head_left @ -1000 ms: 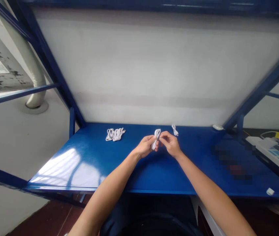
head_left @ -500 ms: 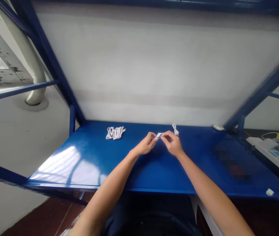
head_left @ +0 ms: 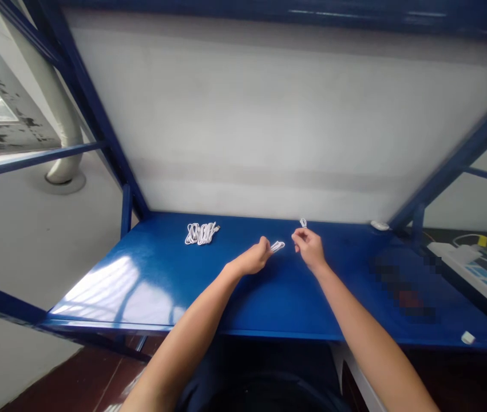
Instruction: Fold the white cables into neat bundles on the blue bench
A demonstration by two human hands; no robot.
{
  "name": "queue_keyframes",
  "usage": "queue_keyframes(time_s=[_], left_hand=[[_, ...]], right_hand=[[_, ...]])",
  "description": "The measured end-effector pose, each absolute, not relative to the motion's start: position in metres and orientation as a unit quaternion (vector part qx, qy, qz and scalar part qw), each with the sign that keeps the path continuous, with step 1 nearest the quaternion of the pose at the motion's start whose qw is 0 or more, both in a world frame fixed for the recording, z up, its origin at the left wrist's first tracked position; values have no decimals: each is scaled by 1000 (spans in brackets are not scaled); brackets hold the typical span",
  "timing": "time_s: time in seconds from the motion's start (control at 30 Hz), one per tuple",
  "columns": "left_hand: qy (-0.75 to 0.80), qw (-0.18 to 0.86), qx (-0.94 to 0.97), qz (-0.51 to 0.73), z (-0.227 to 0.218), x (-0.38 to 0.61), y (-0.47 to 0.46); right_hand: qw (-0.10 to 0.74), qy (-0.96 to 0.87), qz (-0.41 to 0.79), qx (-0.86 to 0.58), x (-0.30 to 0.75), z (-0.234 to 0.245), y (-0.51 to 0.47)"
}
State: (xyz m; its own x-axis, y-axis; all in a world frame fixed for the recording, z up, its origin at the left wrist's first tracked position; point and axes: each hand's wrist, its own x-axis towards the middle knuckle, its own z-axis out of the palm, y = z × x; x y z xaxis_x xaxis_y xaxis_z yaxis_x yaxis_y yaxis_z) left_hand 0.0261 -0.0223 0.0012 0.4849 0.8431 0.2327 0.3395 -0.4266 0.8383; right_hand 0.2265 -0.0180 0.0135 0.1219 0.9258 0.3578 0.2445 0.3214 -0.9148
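Head view: 2 hands (head_left: 252, 257) (head_left: 309, 247), 3 white cables (head_left: 201, 233) (head_left: 277, 246) (head_left: 303, 223)

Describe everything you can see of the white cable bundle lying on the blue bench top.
The white cable bundle is smooth, rubbery-looking white cord folded into several long, narrow loops lying side by side, drawn in near the middle. What looks like a small connector end sticks out at its right end, too small to make out clearly. The bundle lies flat on the blue bench top, near the back edge and to the left of the person's left hand. Only the bench touches it.
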Motion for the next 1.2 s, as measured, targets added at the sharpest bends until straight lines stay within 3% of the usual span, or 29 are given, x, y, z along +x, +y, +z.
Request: queue_keyframes(time_s=[0.17, 0.33, 0.43, 0.7, 0.8, 0.9, 1.1, 1.2], left_hand=[[404, 366, 775, 320, 2, 26, -23], [386, 344, 793, 323, 2, 27, -27], [377, 338, 794, 337, 4, 29, -31], [364, 376, 783, 336, 7, 37, -39], [378, 355, 784, 341, 2, 35, -35], [443, 324, 757, 356, -2, 26, -27], [664, 153, 708, 186, 5, 5, -8], [707, 75, 694, 112, 13, -6, 3]], right_hand=[[506, -544, 403, -535, 248, 18, -10], [446, -532, 542, -474, 245, 17, -13], [414, -577, 545, -446, 238, 14, -15], [457, -532, 500, -507, 237, 5, -8], [467, -526, 423, -571, 248, 6, -3], [428, -570, 259, -652, 273, 12, 2], [211, -626, -55, -749, 344, 22, 2], [102, -627, -84, -768, 370, 18, 2]])
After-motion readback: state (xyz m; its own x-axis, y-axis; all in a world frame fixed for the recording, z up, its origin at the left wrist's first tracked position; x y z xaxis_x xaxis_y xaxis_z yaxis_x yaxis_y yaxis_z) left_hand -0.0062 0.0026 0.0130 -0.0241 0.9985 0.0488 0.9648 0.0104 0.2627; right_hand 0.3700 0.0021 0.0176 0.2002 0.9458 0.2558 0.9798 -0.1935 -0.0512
